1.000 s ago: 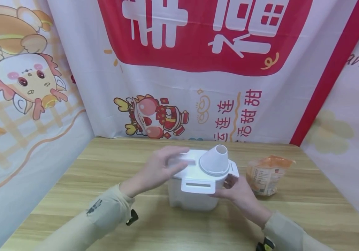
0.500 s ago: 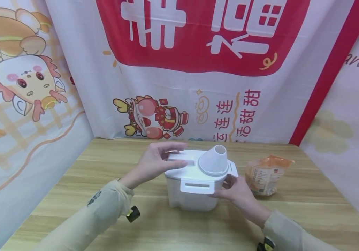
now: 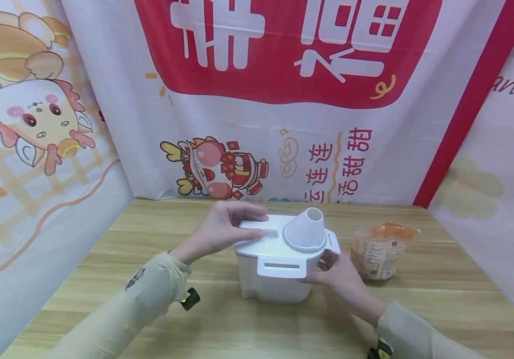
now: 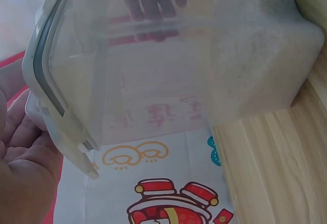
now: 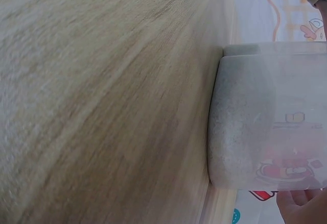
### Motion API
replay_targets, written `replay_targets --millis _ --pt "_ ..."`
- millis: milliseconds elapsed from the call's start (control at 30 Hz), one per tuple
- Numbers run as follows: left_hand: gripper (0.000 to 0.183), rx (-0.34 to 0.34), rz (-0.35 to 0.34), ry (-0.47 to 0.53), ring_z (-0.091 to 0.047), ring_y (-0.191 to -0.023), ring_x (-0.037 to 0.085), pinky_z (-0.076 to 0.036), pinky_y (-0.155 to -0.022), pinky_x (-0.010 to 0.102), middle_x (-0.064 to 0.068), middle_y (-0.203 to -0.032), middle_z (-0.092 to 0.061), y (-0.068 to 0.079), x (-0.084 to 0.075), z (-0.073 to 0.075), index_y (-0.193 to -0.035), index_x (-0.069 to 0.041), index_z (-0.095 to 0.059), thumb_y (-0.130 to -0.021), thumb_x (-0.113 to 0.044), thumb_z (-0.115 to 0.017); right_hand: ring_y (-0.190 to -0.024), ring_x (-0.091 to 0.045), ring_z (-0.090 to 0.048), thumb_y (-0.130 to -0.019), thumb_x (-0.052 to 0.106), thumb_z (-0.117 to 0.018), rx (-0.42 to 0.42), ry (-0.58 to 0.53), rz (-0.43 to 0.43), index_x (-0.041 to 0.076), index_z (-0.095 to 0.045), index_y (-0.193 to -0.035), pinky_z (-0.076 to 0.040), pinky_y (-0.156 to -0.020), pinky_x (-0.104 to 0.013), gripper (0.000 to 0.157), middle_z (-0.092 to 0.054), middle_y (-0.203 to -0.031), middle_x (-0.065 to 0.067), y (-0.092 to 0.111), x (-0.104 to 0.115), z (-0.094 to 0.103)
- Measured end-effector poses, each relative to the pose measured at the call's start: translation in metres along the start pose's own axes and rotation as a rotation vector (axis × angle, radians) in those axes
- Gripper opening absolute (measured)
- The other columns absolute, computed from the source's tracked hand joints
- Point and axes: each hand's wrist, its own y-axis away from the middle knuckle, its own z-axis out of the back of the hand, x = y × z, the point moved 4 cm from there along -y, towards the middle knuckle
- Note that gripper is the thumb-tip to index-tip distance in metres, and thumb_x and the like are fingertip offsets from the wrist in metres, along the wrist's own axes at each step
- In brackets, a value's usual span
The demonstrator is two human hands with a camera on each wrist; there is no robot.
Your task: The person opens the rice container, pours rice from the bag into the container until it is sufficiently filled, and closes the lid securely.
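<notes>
A translucent storage container [image 3: 272, 281] stands upright on the table under a white lid [image 3: 261, 249]. From the lid rises a white cone-shaped spout [image 3: 307, 229], and its side clips [image 3: 282, 268] stick outward. Pale, fine-grained contents [image 4: 260, 66] fill the container's lower part in the left wrist view. My left hand [image 3: 216, 229] pinches the raised handle of the lid, thumb on the near side and fingers beyond. Below the spout, my right hand [image 3: 340, 279] holds the container's right side; its far fingers are partly hidden.
To the right of the container an orange and clear printed bag [image 3: 376, 252] stands on the wooden table [image 3: 185, 329]. Printed cloth hangs behind the table [image 3: 248, 114] and along both sides.
My left hand has come from hovering over the lid to pinching its handle. My right hand keeps its hold, and the container stays in place. The head view has shifted slightly.
</notes>
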Motion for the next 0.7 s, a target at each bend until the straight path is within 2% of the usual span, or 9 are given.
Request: replay_targets --millis 100,233,400,700 --pt "0.041 0.022 0.009 -0.009 -0.067 -0.099 0.015 -0.055 -0.087 0.032 -0.003 -0.103 -0.073 -0.0015 0.0004 0.0014 -0.115 -0.005 -0.071 -0.078 -0.014 -0.086 -0.134 -0.035 -0.042 -0.063 0.013 -0.093 -0.004 0.005 -0.006 0.011 -0.04 -0.145 -0.034 -0.109 -0.049 0.097 -0.046 -0.146 -0.014 -0.0004 0.0001 0.0001" --pt "0.041 0.031 0.048 -0.011 -0.068 -0.099 0.015 -0.055 -0.088 0.033 -0.004 -0.104 -0.073 -0.0029 0.0021 0.0024 -0.115 -0.008 -0.072 -0.077 -0.017 -0.086 -0.134 -0.034 -0.041 -0.063 0.015 -0.093 -0.009 0.016 -0.014 0.012 -0.04 -0.145 -0.033 -0.109 -0.049 0.098 -0.045 -0.147 -0.013 -0.001 0.0003 0.0002" --pt "0.041 0.025 0.104 0.017 -0.068 -0.098 0.016 -0.054 -0.089 0.033 -0.002 -0.103 -0.073 -0.0038 0.0057 0.0031 -0.114 -0.009 -0.073 -0.076 -0.017 -0.087 -0.134 -0.034 -0.042 -0.063 0.014 -0.093 -0.008 0.011 -0.012 0.01 -0.042 -0.144 -0.034 -0.109 -0.049 0.096 -0.047 -0.146 -0.013 -0.0009 -0.0003 -0.0002" --pt "0.041 0.021 0.14 0.038 -0.068 -0.098 0.016 -0.054 -0.089 0.035 -0.001 -0.104 -0.073 -0.0036 0.0083 0.0042 -0.113 -0.01 -0.073 -0.076 -0.019 -0.088 -0.135 -0.033 -0.041 -0.062 0.015 -0.094 -0.008 0.017 -0.008 0.011 -0.043 -0.144 -0.033 -0.11 -0.048 0.097 -0.046 -0.147 -0.012 -0.0014 -0.0005 -0.0003"
